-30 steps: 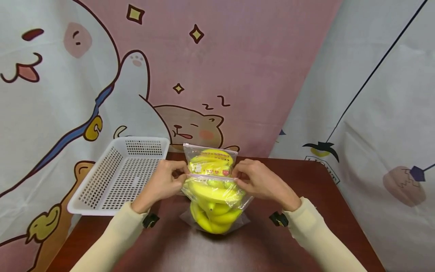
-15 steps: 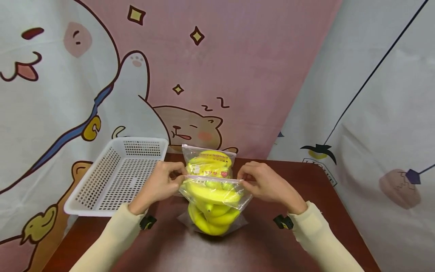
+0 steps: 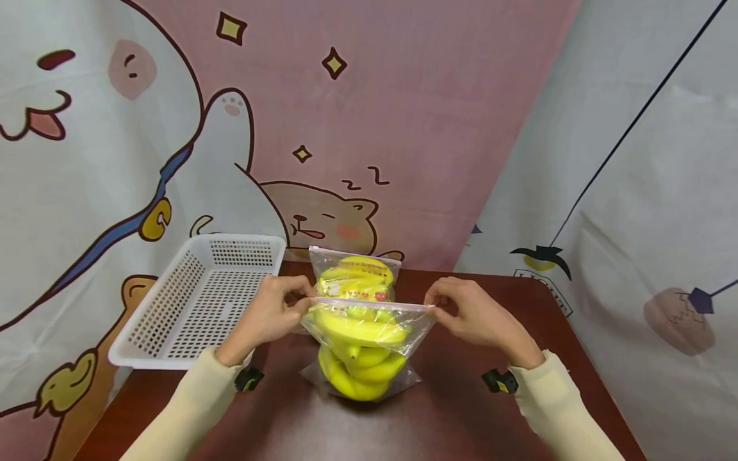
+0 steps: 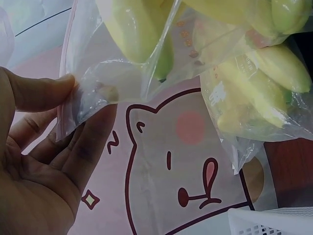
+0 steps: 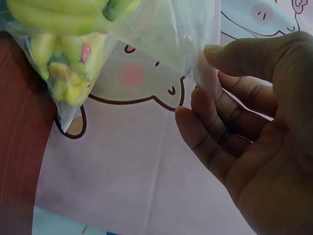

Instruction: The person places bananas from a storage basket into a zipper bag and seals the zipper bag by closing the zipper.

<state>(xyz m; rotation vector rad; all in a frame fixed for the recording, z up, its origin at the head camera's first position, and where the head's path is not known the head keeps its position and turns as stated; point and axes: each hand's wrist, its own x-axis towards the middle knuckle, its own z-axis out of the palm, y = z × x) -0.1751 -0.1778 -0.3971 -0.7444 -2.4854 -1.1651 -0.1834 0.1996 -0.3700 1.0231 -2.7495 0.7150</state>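
A clear zip bag (image 3: 369, 342) full of yellow bananas (image 3: 357, 330) stands on the dark red table (image 3: 461, 410). My left hand (image 3: 307, 301) pinches the left end of its zip strip (image 3: 371, 303), and my right hand (image 3: 436, 307) pinches the right end, so the strip is stretched straight between them. The left wrist view shows the left hand (image 4: 90, 100) with thumb and fingers on the bag's corner (image 4: 83, 98). In the right wrist view, the right hand (image 5: 200, 73) holds the other corner. A second bag of bananas (image 3: 354, 274) stands just behind.
A white perforated plastic basket (image 3: 173, 301) sits at the table's back left, close to my left hand. Cartoon-printed cloth (image 3: 375, 128) hangs behind the table and on the right side. Bare table surface lies to the right and front of the bags.
My right hand has slid rightward along the zip strip to its far end, pulling the bag's top wider and straighter. The left hand has stayed at the left end.
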